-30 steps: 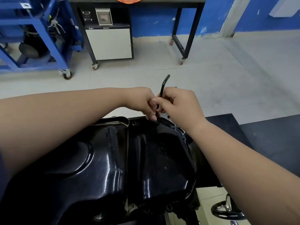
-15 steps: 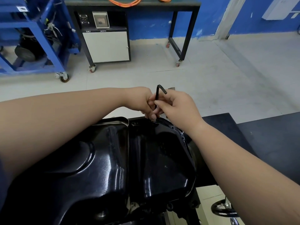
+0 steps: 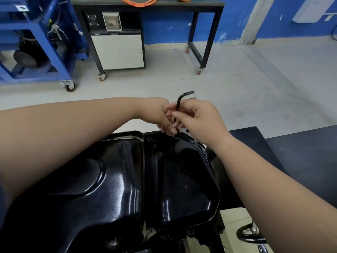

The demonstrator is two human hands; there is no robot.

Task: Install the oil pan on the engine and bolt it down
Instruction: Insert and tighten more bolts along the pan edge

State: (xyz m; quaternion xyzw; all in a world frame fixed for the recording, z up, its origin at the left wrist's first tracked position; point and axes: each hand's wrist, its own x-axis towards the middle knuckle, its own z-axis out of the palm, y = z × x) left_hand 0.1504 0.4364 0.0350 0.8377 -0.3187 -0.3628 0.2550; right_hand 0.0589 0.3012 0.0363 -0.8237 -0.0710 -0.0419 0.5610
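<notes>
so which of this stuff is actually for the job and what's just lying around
In use: oil pan; hex key, held by right hand and left hand at the pan's far rim.
Lying about: wheeled workbench, orange cable, blue cart, white cabinet.

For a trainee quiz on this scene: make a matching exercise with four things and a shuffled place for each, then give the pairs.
1. black L-shaped steel hex key
2. glossy black metal oil pan
3. orange cable loop
4. blue steel wheeled frame

A. far left, on the floor
B. on the dark workbench top
C. in the grip of the right hand
D. nearest the camera, below both forearms

Pairs: 1-C, 2-D, 3-B, 4-A
</notes>
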